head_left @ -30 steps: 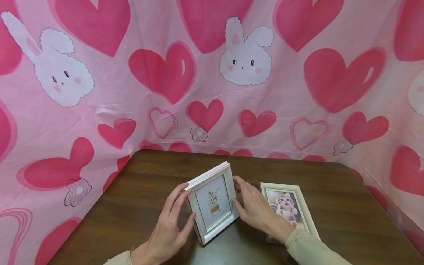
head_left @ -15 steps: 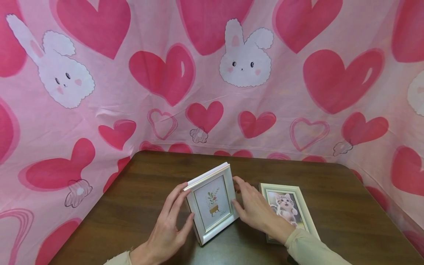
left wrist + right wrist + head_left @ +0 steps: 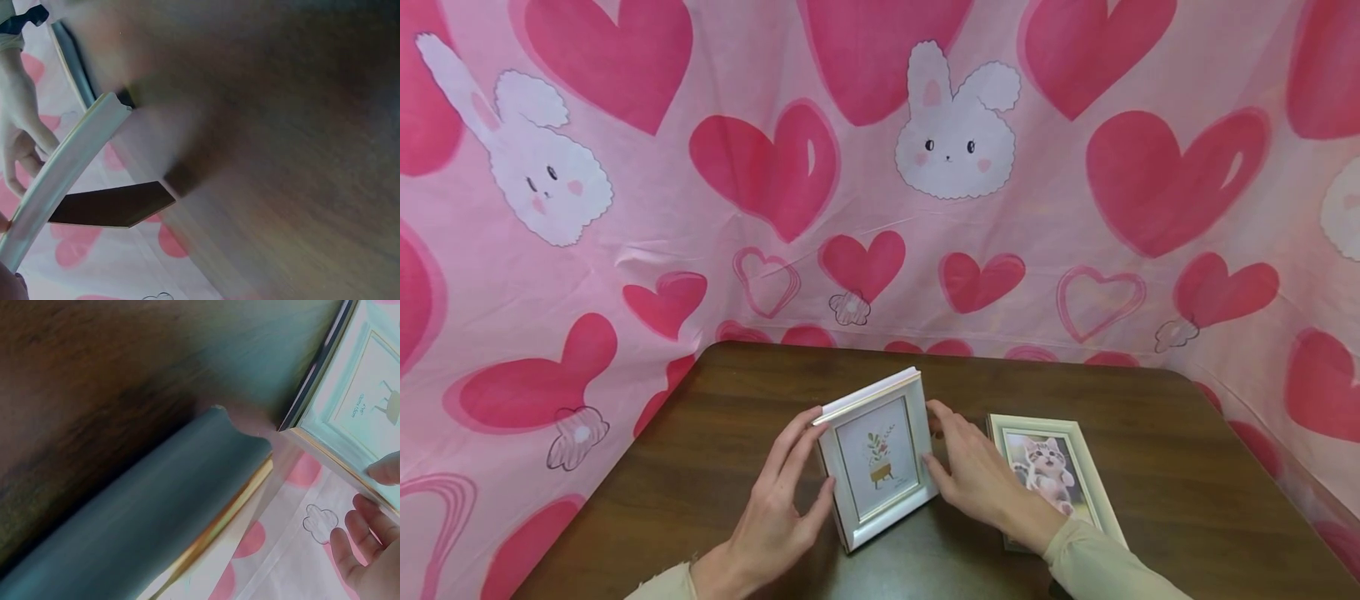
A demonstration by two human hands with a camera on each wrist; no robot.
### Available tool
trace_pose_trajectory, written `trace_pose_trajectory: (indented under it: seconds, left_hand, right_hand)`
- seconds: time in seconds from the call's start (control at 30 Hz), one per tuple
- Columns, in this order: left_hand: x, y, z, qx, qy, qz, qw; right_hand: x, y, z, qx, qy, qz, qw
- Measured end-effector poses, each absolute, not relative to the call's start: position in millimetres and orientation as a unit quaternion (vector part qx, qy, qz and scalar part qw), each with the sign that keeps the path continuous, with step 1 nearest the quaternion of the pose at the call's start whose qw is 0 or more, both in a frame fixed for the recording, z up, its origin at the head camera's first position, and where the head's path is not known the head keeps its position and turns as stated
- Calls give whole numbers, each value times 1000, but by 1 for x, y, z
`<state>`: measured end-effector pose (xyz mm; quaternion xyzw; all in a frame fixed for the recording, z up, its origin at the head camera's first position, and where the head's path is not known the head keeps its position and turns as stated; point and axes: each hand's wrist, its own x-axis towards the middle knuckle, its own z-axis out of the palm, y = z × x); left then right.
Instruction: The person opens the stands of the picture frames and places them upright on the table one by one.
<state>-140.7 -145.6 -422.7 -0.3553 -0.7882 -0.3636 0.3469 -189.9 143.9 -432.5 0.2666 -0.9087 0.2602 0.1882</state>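
A small white picture frame (image 3: 876, 458) with a potted-plant print stands upright and tilted back on the dark wooden table (image 3: 700, 467). My left hand (image 3: 782, 500) pinches its left edge, thumb on the front and fingers behind. My right hand (image 3: 973, 471) pinches the right edge the same way. In the left wrist view the frame's white edge (image 3: 62, 175) and its dark back stand (image 3: 112, 203) show, with the right hand (image 3: 19, 125) beyond. The right wrist view shows the frame's front (image 3: 356, 406) and the left hand's fingers (image 3: 369, 550).
A second white frame (image 3: 1052, 467) with a kitten photo lies flat on the table just right of my right hand; its edge (image 3: 144, 531) fills the right wrist view. Pink cloth (image 3: 880, 208) with hearts and rabbits hangs behind and around the table.
The upright frame has shifted slightly to the left between my hands. Both hands keep their hold on its edges.
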Motion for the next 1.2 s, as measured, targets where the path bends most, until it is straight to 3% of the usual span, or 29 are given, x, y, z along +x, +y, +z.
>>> trace_pose_trajectory:
  seconds: [1.2]
  left_hand:
    - [-160,-156,-419,-377,-770,-354,374]
  right_hand:
    - [-185,141,-433,265,-899,271,220]
